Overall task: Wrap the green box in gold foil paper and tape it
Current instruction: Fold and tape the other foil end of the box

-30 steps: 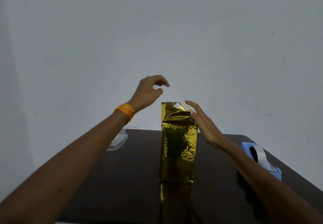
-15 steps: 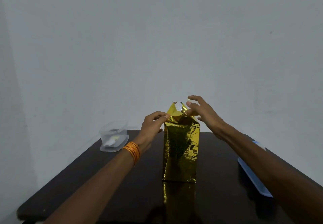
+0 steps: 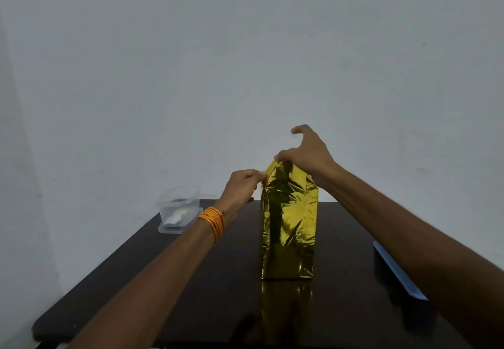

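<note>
Left hand [image 3: 240, 187] pinches foil [image 3: 289, 226] top corner; right hand [image 3: 308, 155], beside it, seemingly pinches the peak. Crease flap flat before taping.

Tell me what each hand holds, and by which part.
Both hold the upright foil: the left hand pinches its upper left edge, and the right hand pinches the peak of the top flap.

Wrapped box [image 3: 289, 226] stands on the table [image 3: 231, 307], container [image 3: 177, 212] back left.
</note>
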Demonstrator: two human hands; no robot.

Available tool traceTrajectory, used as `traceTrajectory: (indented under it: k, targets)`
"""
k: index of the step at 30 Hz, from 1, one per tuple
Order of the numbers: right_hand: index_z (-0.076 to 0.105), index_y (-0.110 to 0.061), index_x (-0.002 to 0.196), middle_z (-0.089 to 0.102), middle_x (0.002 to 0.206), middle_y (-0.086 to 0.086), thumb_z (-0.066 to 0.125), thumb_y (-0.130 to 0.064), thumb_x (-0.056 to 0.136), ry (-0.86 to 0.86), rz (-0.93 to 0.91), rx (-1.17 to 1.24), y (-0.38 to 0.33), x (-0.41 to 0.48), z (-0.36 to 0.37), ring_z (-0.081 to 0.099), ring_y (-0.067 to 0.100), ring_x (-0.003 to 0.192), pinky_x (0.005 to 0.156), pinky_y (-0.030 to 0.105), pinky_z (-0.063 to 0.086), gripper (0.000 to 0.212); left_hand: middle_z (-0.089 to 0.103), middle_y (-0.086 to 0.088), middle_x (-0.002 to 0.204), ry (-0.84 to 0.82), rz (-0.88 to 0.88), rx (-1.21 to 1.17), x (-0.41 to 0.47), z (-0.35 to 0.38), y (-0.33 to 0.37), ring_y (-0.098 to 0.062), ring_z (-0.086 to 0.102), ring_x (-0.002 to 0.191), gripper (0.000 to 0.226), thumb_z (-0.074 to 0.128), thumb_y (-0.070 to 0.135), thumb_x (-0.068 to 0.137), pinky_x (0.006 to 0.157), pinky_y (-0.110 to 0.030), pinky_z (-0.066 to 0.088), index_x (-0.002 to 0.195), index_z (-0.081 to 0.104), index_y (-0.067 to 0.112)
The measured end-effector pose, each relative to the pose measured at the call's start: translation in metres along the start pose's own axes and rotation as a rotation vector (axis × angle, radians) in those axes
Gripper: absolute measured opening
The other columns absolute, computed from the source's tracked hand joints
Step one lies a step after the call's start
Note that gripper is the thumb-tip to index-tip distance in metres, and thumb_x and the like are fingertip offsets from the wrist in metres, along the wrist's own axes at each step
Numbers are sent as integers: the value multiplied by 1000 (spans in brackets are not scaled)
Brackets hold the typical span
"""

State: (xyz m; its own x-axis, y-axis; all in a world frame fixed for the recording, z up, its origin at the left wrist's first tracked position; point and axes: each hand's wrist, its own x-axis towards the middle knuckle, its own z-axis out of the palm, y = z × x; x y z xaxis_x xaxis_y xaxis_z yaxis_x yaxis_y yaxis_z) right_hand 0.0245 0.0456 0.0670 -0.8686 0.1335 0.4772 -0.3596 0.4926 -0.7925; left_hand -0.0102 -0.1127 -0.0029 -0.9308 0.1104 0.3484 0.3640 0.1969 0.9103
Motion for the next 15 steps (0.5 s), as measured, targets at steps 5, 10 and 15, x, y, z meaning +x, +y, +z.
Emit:
traceTrajectory:
  k: [5,10,15]
  targets:
    - [40,-13,136,74,85,7,68,-11,89,11,91,292,-1,6,-17,68,11,72,72,25,46,55,62,6,102,-44,38,18,-2,-4,3,-17,54,104,16,59,24,97,91,-46,51,101,71,14]
    - [42,-19,137,70,100,10,71,-10,84,-112,74,2,29,7,-36,63,16,95,89,35,46,61,61,6,101,-56,21,19,2,-2,5,-16,54,102,12,58,16,95,90,-47,51,94,70,18]
    - [40,-23,143,71,97,9,61,1,92,-257,47,-20,60,-3,-36,64,12,82,68,20,45,60,62,1,104,-96,-52,-33,5,4,8,-17,57,95,16,55,15,97,78,-38,52,100,71,16]
